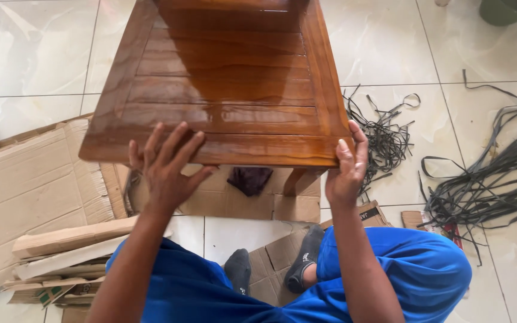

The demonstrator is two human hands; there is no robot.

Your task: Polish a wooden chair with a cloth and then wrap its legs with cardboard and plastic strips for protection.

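A person sits on the floor with a small wooden table [222, 84] in front of them. The table is shiny and brown, with flat boards across its top.

The left hand [166, 170] is on the near edge of the table. Its fingers [175, 140] are spread wide and lie flat on top of the wood, while the thumb sits at the edge. It presses on the table more than it grabs it. The right hand [345, 170] is at the near right corner of the table. Its fingers curl around the corner and grip it, with the thumb up along the side.

Under the table lies flat cardboard [25, 185], and it spreads out to the left of the table too. A dark cloth [249, 179] sits on the cardboard just below the table's near edge. One table leg [293, 181] shows there beside the cloth.

To the right of the table, black straps [384, 137] lie in a tangle on the pale floor tiles [25, 60]. More of them are piled farther right.

Below the table you can see the person's blue trousers [414, 269] and two grey socks [303, 257].
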